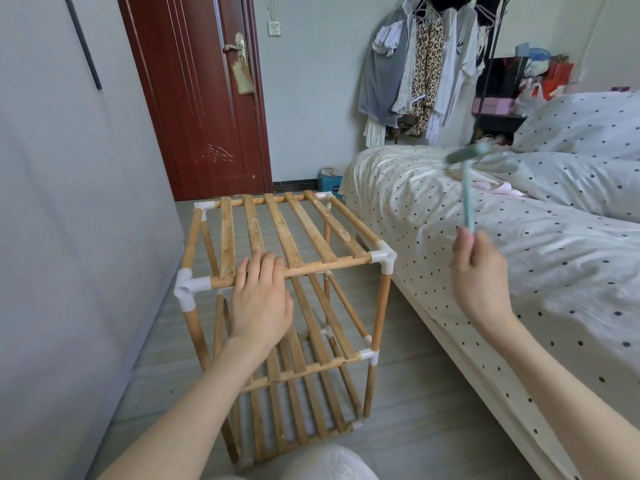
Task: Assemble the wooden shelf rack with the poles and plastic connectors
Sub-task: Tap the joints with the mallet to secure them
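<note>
Grey tiled floor (415, 427), dark red door (194, 98) behind. The slatted wooden rack (294, 233) with white plastic corner connectors (187, 289) stands beside the polka-dot bed (519, 271). Left hand (261, 299) lies flat, fingers straight, on the front pole; right hand (479, 271) pinches a blurry teal mallet (467, 188).

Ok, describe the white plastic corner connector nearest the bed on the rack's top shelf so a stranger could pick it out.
Start at the three-tier wooden slat rack standing on the floor between the grey wall and the polka-dot bed. Follow the top shelf's front pole rightward from the flat left hand to its end. The white three-way plastic connector there is the top corner closest to the mattress.
</note>
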